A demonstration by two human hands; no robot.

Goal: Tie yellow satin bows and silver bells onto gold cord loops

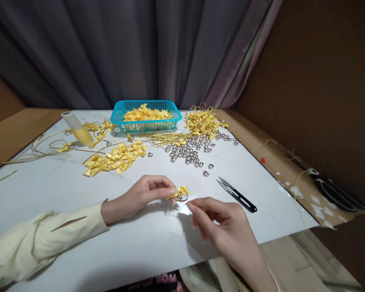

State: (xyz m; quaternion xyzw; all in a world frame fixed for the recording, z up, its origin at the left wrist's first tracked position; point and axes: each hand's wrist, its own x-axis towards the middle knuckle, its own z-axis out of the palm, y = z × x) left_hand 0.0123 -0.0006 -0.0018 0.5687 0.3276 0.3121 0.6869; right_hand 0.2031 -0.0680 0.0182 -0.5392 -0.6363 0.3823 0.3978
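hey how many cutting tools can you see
2: black snips on the white board beyond the right hand; black-handled scissors on the brown surface, far right. Others may be hidden.

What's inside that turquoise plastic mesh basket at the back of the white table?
The turquoise plastic mesh basket holds a heap of small, shiny yellow ribbon pieces. The heap covers the basket's bottom, so anything beneath the top layer can't be seen.

A glossy yellow ribbon bow (184, 189) is held on the near side of the blue basket (146, 126), well apart from it, its left part pinched by the left hand (140, 198). Under its middle a silver bead (180, 197) is seen, beside a looped gold cord (182, 200) pinched by the right hand (223, 219).
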